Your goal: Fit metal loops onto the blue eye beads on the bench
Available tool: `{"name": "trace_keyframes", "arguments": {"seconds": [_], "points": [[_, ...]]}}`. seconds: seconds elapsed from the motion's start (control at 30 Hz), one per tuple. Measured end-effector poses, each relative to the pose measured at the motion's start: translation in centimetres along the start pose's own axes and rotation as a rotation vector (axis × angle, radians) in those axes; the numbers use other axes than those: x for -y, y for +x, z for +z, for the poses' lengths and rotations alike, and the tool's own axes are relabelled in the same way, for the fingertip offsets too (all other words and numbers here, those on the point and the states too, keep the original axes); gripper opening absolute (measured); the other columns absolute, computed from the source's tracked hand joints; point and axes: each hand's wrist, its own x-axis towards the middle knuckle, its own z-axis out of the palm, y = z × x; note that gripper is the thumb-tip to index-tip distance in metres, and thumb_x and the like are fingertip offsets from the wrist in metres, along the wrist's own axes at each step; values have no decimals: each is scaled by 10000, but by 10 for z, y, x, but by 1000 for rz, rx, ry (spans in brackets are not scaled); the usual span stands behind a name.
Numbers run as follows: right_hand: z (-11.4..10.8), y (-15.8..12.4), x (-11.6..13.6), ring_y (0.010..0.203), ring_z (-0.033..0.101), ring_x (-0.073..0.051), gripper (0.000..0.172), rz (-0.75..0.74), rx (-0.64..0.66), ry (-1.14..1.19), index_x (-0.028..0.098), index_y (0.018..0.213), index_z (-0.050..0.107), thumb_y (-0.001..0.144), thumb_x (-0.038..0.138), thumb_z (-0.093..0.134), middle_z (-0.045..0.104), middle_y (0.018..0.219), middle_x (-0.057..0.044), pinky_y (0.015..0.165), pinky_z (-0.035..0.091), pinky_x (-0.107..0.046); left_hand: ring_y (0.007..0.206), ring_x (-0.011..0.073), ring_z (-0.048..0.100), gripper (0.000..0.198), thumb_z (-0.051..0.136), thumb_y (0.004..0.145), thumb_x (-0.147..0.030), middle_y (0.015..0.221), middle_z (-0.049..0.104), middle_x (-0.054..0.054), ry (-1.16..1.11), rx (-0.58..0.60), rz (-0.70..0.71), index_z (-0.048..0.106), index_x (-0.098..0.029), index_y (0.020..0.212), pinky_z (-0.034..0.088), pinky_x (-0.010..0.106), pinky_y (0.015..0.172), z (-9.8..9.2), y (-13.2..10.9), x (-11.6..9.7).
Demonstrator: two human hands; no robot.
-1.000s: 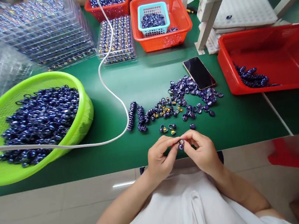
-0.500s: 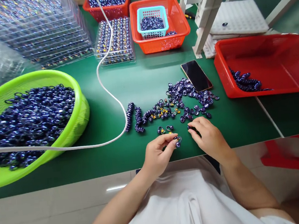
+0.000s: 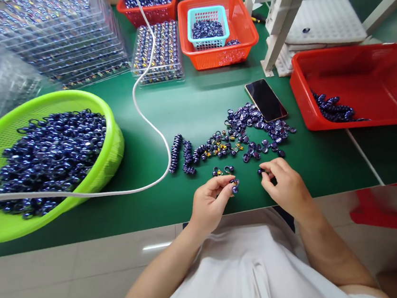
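At the lower centre of the frame the left hand (image 3: pixel 210 204) has its thumb and forefinger closed in a pinch on a small blue ring (image 3: pixel 234 187), held just above the green table (image 3: pixel 315 164). To its right, the right hand (image 3: pixel 288 187) has its fingertips drawn together on a single blue bead (image 3: pixel 260 172) at the table surface. The bead lies right of and slightly above the ring, near but apart. The two pinches point toward each other, and both pieces are too small to show a long axis.

Just beyond the left fingertips lie two loose rings (image 3: pixel 222 170), then a scatter of beads (image 3: pixel 253 123) beside a phone (image 3: pixel 265 99). A white cable (image 3: pixel 153 125) curves past a green basket (image 3: pixel 114 144) at the left. A red tray (image 3: pixel 305 108) sits at the right, an orange basket (image 3: pixel 220 55) at top centre, and clear trays (image 3: pixel 56 36) at the upper left.
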Motion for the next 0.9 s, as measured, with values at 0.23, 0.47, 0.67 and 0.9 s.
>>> {"name": "trace_keyframes", "arguments": {"seconds": [0.23, 0.47, 0.67, 0.9], "points": [[-2, -3, 6, 807, 653, -207, 169, -15, -24, 44, 189, 1005, 625, 903, 137, 501, 639, 951, -80, 732, 537, -336, 723, 145, 676, 213, 723, 824, -302, 893, 763, 70, -21, 12, -6, 762, -149, 968, 589, 248, 689, -1, 0, 3], [-3, -1, 18, 857, 645, -217, 159, -78, 51, 48, 213, 1069, 613, 936, 182, 531, 652, 982, -80, 750, 528, -339, 748, 156, 680, 225, 733, 817, -321, 905, 757, 69, -38, 0, -5, 766, -150, 959, 597, 261, 694, -2, 0, 3], [1, 4, 25, 864, 628, -249, 50, -104, 149, -107, 182, 953, 602, 937, 196, 557, 632, 922, -89, 709, 506, -362, 772, 162, 684, 224, 736, 812, -317, 919, 756, 71, -48, -9, -18, 762, -150, 959, 602, 259, 689, -2, 0, 3], [-4, 3, 16, 827, 630, -220, 65, -89, 196, 7, 191, 971, 589, 938, 163, 539, 625, 937, -80, 694, 516, -341, 768, 160, 676, 217, 733, 816, -306, 902, 754, 70, -51, -14, -21, 765, -148, 961, 602, 258, 691, -3, 1, 3]]}}
